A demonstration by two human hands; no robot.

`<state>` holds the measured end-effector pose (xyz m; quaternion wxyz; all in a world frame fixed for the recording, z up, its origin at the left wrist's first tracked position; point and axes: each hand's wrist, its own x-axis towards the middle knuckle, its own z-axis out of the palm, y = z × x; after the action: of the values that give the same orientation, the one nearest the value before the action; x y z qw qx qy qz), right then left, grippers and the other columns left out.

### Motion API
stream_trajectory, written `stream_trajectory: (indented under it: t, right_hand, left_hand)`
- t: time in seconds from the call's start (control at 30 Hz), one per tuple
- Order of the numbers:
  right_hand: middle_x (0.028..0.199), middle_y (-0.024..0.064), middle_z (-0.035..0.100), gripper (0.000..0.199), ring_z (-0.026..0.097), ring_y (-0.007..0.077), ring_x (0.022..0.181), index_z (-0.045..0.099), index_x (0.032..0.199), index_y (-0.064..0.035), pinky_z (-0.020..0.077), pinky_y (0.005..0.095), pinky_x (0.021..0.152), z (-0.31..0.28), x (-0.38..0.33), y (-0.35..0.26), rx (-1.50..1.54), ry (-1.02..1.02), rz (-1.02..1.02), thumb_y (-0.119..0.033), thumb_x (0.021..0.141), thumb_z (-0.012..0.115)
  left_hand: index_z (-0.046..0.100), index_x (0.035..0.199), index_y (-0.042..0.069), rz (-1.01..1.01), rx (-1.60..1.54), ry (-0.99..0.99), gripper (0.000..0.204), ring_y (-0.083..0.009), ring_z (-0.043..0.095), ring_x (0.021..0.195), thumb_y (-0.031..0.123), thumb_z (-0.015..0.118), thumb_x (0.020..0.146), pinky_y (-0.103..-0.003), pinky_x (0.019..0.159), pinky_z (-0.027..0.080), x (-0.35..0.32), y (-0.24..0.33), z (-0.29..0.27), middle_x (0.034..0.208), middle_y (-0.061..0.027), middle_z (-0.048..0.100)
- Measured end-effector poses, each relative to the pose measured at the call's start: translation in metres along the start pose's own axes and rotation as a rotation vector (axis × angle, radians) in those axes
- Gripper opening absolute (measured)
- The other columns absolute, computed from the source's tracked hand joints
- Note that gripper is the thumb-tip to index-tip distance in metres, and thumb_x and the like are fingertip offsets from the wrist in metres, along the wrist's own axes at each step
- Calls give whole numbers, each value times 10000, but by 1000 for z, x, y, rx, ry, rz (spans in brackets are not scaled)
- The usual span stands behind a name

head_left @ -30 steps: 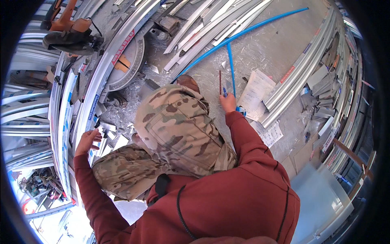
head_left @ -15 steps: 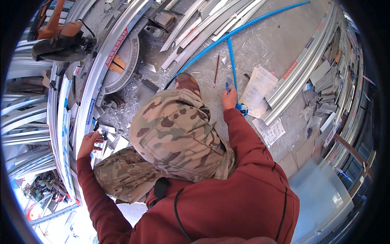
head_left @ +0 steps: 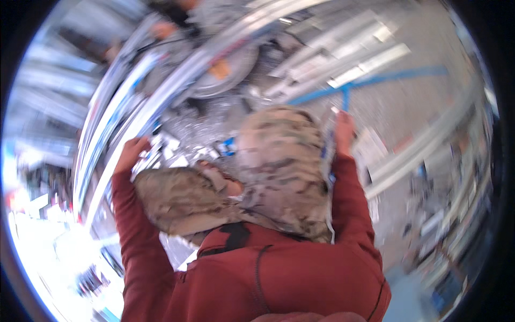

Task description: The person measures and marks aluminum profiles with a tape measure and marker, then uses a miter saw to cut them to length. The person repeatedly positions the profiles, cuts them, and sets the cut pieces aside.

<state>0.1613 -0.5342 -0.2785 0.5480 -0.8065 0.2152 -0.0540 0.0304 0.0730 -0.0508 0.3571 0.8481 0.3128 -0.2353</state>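
Fingers of left hand [head_left: 130, 152] curled down over long pale metal profiles [head_left: 115, 121], resting on their upper edge; too blurred by motion to tell whether clenched round one or merely pressed against it. Fingers of right hand [head_left: 344, 130] bunched at the lower end of a short blue strip [head_left: 345, 100], apparently pinching it, though blur hides the exact grip. Blue strip running up from that hand to meet a longer blue strip [head_left: 375, 80] laid slantwise across the grey counter [head_left: 413, 107]. Both forearms in dark red sleeves [head_left: 348, 198], reaching up and outward from a red jacket filling the lower frame. Between the arms, a camouflage-patterned hood [head_left: 284, 161] seen from above, hiding much of the work surface. Left of the hood, a small blue-and-white object [head_left: 228, 146] among glittering metal shavings [head_left: 198, 126]. Above, a round grey disc [head_left: 228, 72] with an orange patch, lying against the profiles. Further pale bars [head_left: 365, 56] stacked slantwise at upper right; sheets of paper [head_left: 375, 147] just beside the right hand. Whole view smeared by movement, finer detail unreadable.
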Motion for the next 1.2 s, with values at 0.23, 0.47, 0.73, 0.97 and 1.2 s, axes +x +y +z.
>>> stream_trajectory:
  t: [0.23,0.47,0.73,0.97,1.2]
  right_hand:
    - [626,-66,365,344,321,23,575,429,729,-97,236,228,496,-27,-64,-309,507,-734,-515,-226,1048,429]
    - [826,120,609,115,598,233,700,562,835,-26,471,322,600,-9,-262,-495,469,-1337,-1478,-94,744,549]
    - [733,28,525,233,509,200,630,503,818,-99,408,349,547,-7,-348,-529,631,-1424,-1796,-296,922,568]
    - [749,3,514,279,495,177,646,474,823,-132,390,344,571,-10,-376,-529,596,-1264,-1854,-366,968,517]
    - [777,48,617,390,564,275,666,580,907,-83,480,435,617,-3,-376,-519,681,-1476,-1757,-458,870,679]
  left_hand:
    - [638,1217,13,342,-446,347,566,-199,573,1090,492,401,1030,-341,994,420,-100,-47,48,1147,-99,656]
    - [284,1506,34,372,-420,705,714,-358,333,1409,378,575,951,-404,1161,265,-194,-46,155,1496,-235,355]
    - [560,1339,164,423,79,889,555,-327,272,1450,243,681,803,-547,1171,191,-249,5,183,1528,-139,354]
    - [596,1289,152,536,32,901,510,-325,303,1431,228,677,791,-547,1148,233,-237,-1,174,1512,-135,382]
    - [610,1265,148,585,39,889,500,-327,316,1423,230,696,780,-550,1146,230,-234,-2,174,1497,-136,401]
